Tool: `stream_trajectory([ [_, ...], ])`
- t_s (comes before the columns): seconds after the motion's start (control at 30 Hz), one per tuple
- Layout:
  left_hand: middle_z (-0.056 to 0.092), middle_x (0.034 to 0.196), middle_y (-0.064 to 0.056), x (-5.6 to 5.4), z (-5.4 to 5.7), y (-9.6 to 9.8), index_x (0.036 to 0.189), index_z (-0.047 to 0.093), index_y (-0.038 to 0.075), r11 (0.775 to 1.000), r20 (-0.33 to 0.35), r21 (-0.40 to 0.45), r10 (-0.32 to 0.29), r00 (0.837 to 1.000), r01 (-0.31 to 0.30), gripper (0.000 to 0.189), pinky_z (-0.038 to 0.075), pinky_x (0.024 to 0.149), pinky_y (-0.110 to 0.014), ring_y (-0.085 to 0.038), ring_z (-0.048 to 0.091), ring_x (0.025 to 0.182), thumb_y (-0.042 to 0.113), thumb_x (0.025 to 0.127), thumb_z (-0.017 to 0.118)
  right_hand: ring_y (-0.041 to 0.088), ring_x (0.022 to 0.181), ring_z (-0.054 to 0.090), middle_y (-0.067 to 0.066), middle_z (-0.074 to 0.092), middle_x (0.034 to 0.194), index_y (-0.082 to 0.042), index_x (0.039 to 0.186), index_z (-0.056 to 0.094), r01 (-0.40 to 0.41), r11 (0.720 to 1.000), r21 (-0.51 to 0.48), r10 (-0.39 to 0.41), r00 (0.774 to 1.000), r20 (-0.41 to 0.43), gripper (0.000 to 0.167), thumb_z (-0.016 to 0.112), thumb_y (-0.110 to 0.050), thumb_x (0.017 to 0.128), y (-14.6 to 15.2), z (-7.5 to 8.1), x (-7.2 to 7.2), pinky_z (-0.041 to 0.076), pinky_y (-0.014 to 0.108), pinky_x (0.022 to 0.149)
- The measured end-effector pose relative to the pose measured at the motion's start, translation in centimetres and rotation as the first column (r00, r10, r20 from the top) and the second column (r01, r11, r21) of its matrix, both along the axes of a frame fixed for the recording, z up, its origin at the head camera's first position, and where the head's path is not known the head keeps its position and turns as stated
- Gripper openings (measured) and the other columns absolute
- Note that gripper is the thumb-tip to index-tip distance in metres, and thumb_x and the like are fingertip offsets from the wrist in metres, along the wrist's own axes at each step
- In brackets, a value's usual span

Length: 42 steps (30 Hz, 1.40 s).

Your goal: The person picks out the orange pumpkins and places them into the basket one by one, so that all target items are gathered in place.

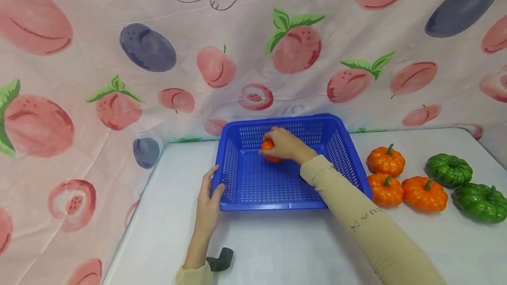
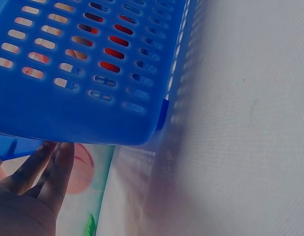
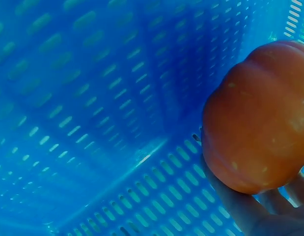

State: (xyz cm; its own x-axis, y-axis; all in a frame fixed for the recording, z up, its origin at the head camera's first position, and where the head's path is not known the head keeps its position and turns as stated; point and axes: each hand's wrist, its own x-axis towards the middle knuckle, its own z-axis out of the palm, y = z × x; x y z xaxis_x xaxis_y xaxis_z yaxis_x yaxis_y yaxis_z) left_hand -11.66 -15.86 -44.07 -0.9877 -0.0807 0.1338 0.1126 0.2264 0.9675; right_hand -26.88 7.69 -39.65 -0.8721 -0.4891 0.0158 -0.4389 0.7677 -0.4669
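Note:
In the head view, my right hand [image 1: 283, 144] is inside a blue plastic basket [image 1: 273, 206], its fingers and thumb round a small orange pumpkin [image 1: 268, 144]. The right wrist view has this pumpkin [image 3: 257, 118] large at the right, over the slotted basket floor, with fingers [image 3: 235, 204] below it. My left hand [image 1: 207, 201] touches the basket's left rim near its front corner, thumb and fingers spread along it. Close up in the left wrist view, straight fingers [image 2: 56, 172] meet the rim, and orange shows through the basket's slots.
Right of the basket stand three orange pumpkins [image 1: 424, 195] and two green pumpkins [image 1: 480, 203]. A fruit-print cloth [image 1: 253, 69] hangs behind the white table [image 1: 277, 250]. A black wrist camera [image 1: 222, 259] sits by the left sleeve.

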Motion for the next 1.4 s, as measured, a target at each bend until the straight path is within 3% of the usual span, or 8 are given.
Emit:
stream_trajectory([
  [0.13, 0.029, 0.161, -0.011, 0.01, 0.01, -0.04, 0.150, 0.038, 0.020, 1.000, 0.004, 0.001, -0.001, 1.000, 0.001, 0.048, 0.024, 0.118, -0.055, -0.035, 0.030, 0.147, 0.012, 0.104, 0.044, 0.028, 0.100, 0.060, 0.016, 0.062, 0.117, -0.003, 0.117, 0.069, -0.008, 1.000, -0.003, 0.008, 1.000, 0.017, 0.048, 0.074, -0.040, 0.088, -0.05, -0.28, -0.03, 0.055, 0.038, 0.088],
  [0.27, 0.027, 0.162, -0.011, 0.01, 0.01, -0.08, 0.150, 0.038, 0.020, 1.000, -0.001, -0.006, -0.001, 1.000, 0.001, 0.047, 0.022, 0.119, -0.056, -0.035, 0.027, 0.149, 0.013, 0.104, 0.044, 0.025, 0.097, 0.059, 0.014, 0.062, 0.113, -0.003, 0.117, 0.069, -0.013, 1.000, 0.001, 0.013, 1.000, 0.026, 0.048, 0.074, -0.040, 0.087, -0.16, -0.49, -0.03, 0.055, 0.036, 0.085],
  [0.77, 0.027, 0.162, -0.011, -0.01, -0.23, -0.16, 0.150, 0.038, 0.021, 1.000, -0.008, -0.016, -0.006, 1.000, 0.006, 0.047, 0.022, 0.119, -0.056, -0.036, 0.026, 0.149, 0.013, 0.104, 0.044, 0.028, 0.101, 0.059, 0.017, 0.062, 0.116, -0.004, 0.121, 0.068, -0.057, 0.996, 0.064, 0.055, 0.998, 0.034, 0.053, 0.075, -0.043, 0.086, -0.21, -0.86, 0.02, 0.054, 0.039, 0.090],
  [1.0, 0.026, 0.162, -0.012, 0.00, -0.11, -0.11, 0.151, 0.037, 0.020, 1.000, -0.013, -0.022, -0.004, 1.000, 0.004, 0.048, 0.021, 0.120, -0.055, -0.035, 0.024, 0.150, 0.013, 0.104, 0.044, 0.035, 0.118, 0.056, 0.021, 0.059, 0.128, -0.004, 0.128, 0.065, -0.077, 0.995, 0.071, 0.073, 0.996, 0.053, 0.059, 0.074, -0.044, 0.087, -0.12, -0.59, -0.07, 0.050, 0.044, 0.100],
  [1.4, 0.027, 0.162, -0.012, -0.01, -0.06, -0.04, 0.150, 0.038, 0.019, 1.000, -0.019, -0.014, -0.005, 1.000, 0.004, 0.048, 0.022, 0.119, -0.056, -0.036, 0.025, 0.149, 0.011, 0.104, 0.045, 0.038, 0.120, 0.051, 0.025, 0.052, 0.135, -0.004, 0.136, 0.059, -0.116, 0.992, 0.053, 0.110, 0.987, 0.114, 0.063, 0.074, -0.041, 0.087, 0.28, 0.09, 0.03, 0.047, 0.048, 0.103],
])
